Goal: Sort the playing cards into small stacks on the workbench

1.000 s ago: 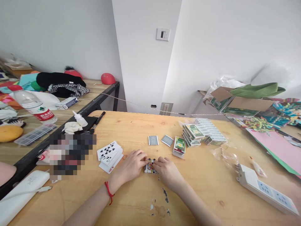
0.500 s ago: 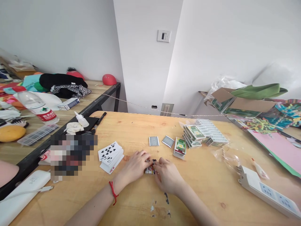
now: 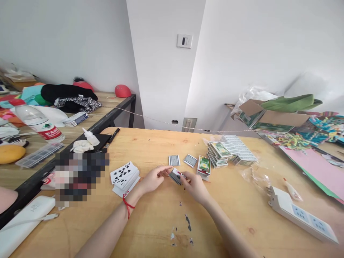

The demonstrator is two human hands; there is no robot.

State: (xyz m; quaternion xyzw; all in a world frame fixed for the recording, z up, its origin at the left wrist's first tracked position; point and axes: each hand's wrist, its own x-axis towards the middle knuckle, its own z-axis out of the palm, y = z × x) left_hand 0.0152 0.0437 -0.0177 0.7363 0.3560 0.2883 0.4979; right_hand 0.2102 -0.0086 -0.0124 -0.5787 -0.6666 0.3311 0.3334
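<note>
A playing card [image 3: 175,177] with a dark patterned back is tilted above the table in my right hand [image 3: 195,187], pinched at its right side. White and red parts, perhaps of another card, show by those fingers. My left hand [image 3: 153,179], with a red cord bracelet at the wrist, is at the card's left edge. Its fingers are loosely bent and apart; whether the fingertips touch the card is unclear. Two face-down cards [image 3: 174,160] lie just beyond the hands. Left of them, a loose pile of face-up cards [image 3: 125,176] shows a nine of spades on top.
A green card box [image 3: 204,165] stands right of the hands, before stacked card boxes [image 3: 242,150]. A power strip [image 3: 302,215] and glue bottle [image 3: 292,189] lie at right. At left are a squeeze bottle [image 3: 90,137], a white power bank [image 3: 27,224] and a blurred-out patch.
The cards under both hands have been lifted; a patterned back now shows instead of a face. My left hand has drawn slightly left and loosened. The camera view has shifted slightly.
</note>
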